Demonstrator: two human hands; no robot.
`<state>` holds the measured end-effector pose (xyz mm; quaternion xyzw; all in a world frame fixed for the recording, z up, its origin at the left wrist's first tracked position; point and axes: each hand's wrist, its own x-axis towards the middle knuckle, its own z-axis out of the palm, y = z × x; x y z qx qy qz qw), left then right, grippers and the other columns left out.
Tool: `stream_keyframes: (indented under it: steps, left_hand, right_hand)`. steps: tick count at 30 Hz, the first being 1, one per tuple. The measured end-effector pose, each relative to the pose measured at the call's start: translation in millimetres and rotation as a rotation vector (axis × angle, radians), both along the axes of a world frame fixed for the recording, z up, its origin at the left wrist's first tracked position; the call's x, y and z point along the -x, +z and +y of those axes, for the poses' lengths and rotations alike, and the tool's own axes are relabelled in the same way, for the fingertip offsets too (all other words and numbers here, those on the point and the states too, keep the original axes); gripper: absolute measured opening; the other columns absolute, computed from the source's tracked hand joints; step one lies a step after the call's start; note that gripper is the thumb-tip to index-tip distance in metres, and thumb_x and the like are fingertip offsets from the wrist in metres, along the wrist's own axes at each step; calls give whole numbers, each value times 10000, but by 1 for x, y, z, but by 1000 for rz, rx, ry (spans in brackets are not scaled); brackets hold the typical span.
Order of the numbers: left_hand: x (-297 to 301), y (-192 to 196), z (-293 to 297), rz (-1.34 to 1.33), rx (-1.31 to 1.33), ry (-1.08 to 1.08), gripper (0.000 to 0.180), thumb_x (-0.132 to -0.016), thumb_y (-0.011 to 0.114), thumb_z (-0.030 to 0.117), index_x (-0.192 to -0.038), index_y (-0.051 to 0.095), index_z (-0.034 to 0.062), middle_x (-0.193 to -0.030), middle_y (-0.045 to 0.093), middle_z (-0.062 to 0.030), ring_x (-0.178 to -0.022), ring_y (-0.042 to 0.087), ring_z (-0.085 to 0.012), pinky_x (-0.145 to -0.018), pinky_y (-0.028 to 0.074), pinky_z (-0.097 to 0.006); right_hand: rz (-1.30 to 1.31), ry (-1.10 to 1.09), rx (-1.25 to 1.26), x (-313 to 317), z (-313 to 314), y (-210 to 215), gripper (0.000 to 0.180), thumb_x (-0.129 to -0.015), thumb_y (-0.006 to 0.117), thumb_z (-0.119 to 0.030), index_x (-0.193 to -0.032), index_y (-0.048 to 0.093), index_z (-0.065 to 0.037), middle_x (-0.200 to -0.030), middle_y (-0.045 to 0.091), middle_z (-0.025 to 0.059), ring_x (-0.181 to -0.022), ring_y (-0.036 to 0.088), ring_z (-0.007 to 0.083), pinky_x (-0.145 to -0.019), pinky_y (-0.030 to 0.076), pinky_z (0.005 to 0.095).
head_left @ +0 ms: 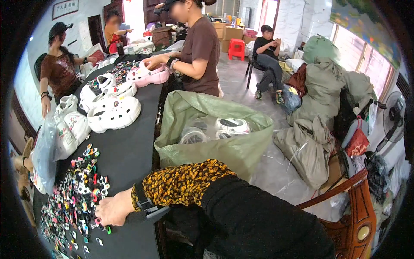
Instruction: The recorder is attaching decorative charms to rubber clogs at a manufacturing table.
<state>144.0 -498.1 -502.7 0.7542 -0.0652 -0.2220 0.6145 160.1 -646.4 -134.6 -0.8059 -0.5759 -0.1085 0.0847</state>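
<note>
Presently, the right hand [113, 210], patterned sleeve and wrist strap visible, rests fingers curled on small multicoloured plastic charms [75, 198] spread over the black tabletop [129, 151]; whether it grips one cannot be told. Chunky white foam clogs [114, 113] lie farther away.

A scatter of small charms [77, 194] lies on the near left of the tabletop [129, 151], with clogs [113, 113] behind them further along it. Right of the tabletop stands an open sack [233, 149] holding more clogs [230, 126], and bundled sacks [310, 142] lie on the floor beyond it.
</note>
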Motion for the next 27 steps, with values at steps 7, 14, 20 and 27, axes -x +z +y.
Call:
stream_keyframes:
  steps: [7,14,20,27]
  left_hand:
    - [61,-7,32,73,33,131,363,-917,460,323,-1005,601,0,-725,608,-135,-531,554,-206,-471,439,-339]
    - [414,-51,158,359,7,849,375,-921,456,326,-1027,601,-4,-730,608,-139,-529,552,-208,-467,437,-340]
    - [754,-30,10,377,525,1718,305,-905,458,343,-937,534,49,-719,592,-149,-543,561,-236,-474,469,-366]
    - [700,-3,17,615,637,2225,411,-903,563,376,-1091,442,31,-953,470,-118,-757,524,-263,-675,555,-496]
  right_hand:
    - [-10,12,-22,-2,-1,5,257,-702,600,-219,-915,679,-101,-910,612,161,-881,607,332,-735,514,444]
    - [115,127,-35,-2,0,10,373,-749,598,-169,-1112,608,-82,-1057,594,140,-1015,568,316,-873,473,413]
    - [107,-15,117,4,-10,34,411,-815,615,-140,-1208,556,-38,-1121,565,169,-1062,537,333,-925,429,397]
    - [147,91,169,-23,-16,36,444,-850,525,15,-1292,493,-12,-1147,509,138,-1083,495,255,-968,347,285]
